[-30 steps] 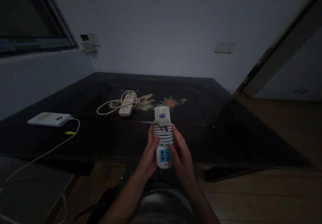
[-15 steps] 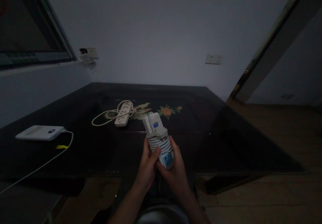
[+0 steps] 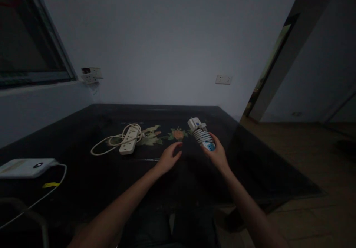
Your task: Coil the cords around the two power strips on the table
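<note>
Reaches over the dark counter (image 3: 189, 188). Has the right grip (image 3: 218, 155) closed around the cord-wrapped power strip (image 3: 202, 136), right of the orange flower pattern (image 3: 178, 134), and the left grip (image 3: 168, 158) open, just nearside of that pattern.

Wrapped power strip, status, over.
Right hand gripping wrapped power strip above table. Left hand open, holding nothing. Loose-corded power strip off to the left.

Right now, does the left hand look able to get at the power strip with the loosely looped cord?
Probably yes: the left hand looks empty, fingers apart, and nothing stands between it and the power strip. The looped cord lies partly across the strip, though, and might catch the fingers.
</note>
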Demonstrator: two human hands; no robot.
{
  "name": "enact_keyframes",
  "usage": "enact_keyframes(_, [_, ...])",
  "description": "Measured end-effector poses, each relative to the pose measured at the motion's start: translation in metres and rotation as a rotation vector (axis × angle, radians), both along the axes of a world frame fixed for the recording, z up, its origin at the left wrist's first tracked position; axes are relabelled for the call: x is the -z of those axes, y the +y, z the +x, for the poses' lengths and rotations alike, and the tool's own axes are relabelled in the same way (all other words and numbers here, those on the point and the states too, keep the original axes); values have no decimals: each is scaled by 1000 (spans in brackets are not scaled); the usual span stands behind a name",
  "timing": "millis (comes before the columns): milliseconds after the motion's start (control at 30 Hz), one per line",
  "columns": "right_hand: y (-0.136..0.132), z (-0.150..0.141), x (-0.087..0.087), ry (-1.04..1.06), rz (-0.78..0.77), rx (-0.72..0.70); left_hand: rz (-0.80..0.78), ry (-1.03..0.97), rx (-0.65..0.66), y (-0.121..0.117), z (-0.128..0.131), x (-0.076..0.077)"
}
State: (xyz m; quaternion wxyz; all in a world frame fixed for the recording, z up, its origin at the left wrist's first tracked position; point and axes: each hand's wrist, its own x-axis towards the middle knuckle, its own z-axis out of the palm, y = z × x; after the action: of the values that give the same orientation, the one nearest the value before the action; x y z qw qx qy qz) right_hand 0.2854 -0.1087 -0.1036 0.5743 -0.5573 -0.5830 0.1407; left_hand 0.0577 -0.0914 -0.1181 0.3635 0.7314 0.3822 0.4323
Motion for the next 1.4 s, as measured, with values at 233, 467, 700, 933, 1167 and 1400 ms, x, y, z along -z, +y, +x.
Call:
enact_keyframes(233, [39, 54, 23, -310, -357, 357, 71, 146, -111, 26, -21, 26])
enact_keyframes(467, [38, 51, 32, -447, -483, 425, 60, 217, -76, 27, -20, 27])
enact_keyframes(700, [41, 50, 36, -472, -490, 445, 38, 240, -64, 29, -19, 28])
enact_keyframes(933, [39, 55, 35, -474, -513, 386, 89, 297, -62, 29, -21, 29])
enact_keyframes(1167, [33, 53, 32, -464, -464, 367, 118, 304, -45, 30, -21, 30])
enact_keyframes(1400, [29, 58, 29, -316, -249, 395, 107, 315, -45, 27, -21, 26])
